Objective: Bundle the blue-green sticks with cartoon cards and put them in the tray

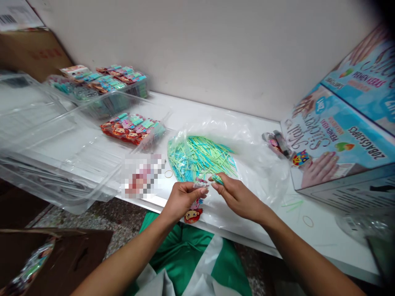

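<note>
My left hand (186,199) is closed on a small printed packet (193,215) with a red-haired cartoon figure, which hangs below the fingers near the table's front edge. Facing it, my right hand (236,193) pinches a few short green and blue sticks (217,179), their ends close to the packet's top. Whether the sticks touch the packet I cannot tell. Just beyond both hands, a large clear plastic bag (259,172) lies open with a heap of thin green and blue sticks (206,154) in it.
A clear plastic tub (77,189) stands at the left, beside filled packets (132,129) and a packed container (120,98). Printed boxes (333,135) stack at the right. Rubber bands (307,221) and loose sticks (293,205) lie on the table. An open carton (83,255) sits lower left.
</note>
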The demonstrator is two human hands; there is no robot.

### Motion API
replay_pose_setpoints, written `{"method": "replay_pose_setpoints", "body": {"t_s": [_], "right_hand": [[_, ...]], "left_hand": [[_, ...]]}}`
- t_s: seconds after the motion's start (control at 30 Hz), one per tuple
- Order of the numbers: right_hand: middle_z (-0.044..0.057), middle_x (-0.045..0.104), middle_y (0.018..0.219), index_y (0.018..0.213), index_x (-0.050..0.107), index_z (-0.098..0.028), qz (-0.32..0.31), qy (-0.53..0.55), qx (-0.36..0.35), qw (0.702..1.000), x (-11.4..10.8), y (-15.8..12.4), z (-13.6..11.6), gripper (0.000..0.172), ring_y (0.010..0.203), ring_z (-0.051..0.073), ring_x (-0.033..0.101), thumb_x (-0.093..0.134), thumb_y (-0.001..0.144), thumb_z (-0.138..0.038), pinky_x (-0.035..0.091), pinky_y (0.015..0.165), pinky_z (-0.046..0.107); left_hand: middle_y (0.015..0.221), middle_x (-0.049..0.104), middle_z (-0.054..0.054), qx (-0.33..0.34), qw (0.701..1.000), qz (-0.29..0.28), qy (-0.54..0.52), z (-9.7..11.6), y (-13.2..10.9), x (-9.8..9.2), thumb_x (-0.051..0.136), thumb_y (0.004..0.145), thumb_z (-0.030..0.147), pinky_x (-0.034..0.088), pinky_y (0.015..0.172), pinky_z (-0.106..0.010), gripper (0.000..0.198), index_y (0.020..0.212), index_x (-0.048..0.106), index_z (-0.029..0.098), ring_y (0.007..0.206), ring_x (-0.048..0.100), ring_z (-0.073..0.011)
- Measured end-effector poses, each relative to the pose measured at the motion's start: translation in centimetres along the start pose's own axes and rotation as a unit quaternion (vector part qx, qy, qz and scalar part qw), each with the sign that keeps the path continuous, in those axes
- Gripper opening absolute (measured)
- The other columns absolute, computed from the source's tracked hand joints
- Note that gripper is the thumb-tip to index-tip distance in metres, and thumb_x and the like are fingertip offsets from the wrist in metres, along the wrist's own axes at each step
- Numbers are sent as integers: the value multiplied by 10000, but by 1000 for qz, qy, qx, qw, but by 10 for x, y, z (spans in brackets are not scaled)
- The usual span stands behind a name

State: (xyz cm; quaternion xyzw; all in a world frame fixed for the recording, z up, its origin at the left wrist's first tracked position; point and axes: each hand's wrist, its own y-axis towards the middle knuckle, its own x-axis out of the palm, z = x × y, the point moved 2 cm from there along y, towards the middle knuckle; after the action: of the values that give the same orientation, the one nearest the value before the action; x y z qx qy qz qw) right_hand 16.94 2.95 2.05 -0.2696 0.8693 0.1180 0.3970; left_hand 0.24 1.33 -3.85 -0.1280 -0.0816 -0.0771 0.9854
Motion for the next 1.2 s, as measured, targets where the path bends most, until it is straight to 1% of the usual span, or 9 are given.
{"method": "replay_pose_setpoints", "body": {"t_s": [0.13,0.3,0.37,0.43,0.57,0.7,0.93,1.07,1.2], "right_hand": [[59,600,1002,1108,467,-211,-72,17,-8,997,-11,0,-2,286,920,186,572,309,957,-396,428,807,316],[105,532,1250,1244,433,-202,-130,9,-14,991,-18,1,-3,392,1164,237,481,320,945,-429,365,953,377],[104,569,1180,1179,477,-192,-148,1,-25,989,-18,2,-5,360,1082,229,527,330,943,-421,395,897,362],[80,617,967,1036,517,-183,-151,-25,-26,988,-17,2,-7,306,865,196,576,334,941,-409,426,751,315],[20,542,734,856,453,-189,-112,-87,-9,990,-14,3,-7,233,626,144,492,337,941,-373,348,579,262],[12,533,742,845,426,-195,-107,-81,-12,991,-12,4,-8,201,631,137,488,341,942,-348,346,587,254],[59,622,987,1066,509,-205,-136,-29,-43,989,-22,4,-16,271,868,183,581,325,953,-368,419,755,297],[102,586,1180,1261,431,-203,-155,-21,-30,987,-24,1,-16,382,1034,226,570,333,946,-397,423,845,337],[119,629,1109,1298,413,-180,-199,-33,-28,979,-20,0,-17,420,992,243,602,332,946,-395,439,807,338]], "left_hand": [[683,684,-42,33,999,2,34,2,-2,0,703,706,334,434,623,-232,224,734,716,112,649,586,-134],[688,651,-12,65,990,-3,122,6,-9,1,618,778,364,404,546,-222,247,850,713,148,570,538,-111],[728,658,-24,82,985,-7,153,6,-11,1,599,792,366,413,572,-228,255,863,711,148,620,559,-128],[761,663,-36,95,980,-9,173,7,-12,0,589,799,367,427,620,-237,257,849,707,143,692,580,-150],[798,669,-50,93,983,-40,154,7,-13,2,563,818,366,450,689,-258,270,882,689,136,763,600,-173],[799,682,-60,97,985,-66,126,5,-14,4,579,810,350,448,705,-267,262,846,709,126,768,603,-177],[702,681,-38,90,988,1,127,0,-10,1,640,756,315,429,650,-251,201,728,704,127,673,584,-156],[751,692,-40,118,976,19,181,2,-13,1,608,784,332,435,677,-255,198,773,705,161,739,610,-178],[740,686,-41,170,942,31,288,9,-18,1,561,820,356,427,688,-273,222,755,690,187,743,612,-185]]}}
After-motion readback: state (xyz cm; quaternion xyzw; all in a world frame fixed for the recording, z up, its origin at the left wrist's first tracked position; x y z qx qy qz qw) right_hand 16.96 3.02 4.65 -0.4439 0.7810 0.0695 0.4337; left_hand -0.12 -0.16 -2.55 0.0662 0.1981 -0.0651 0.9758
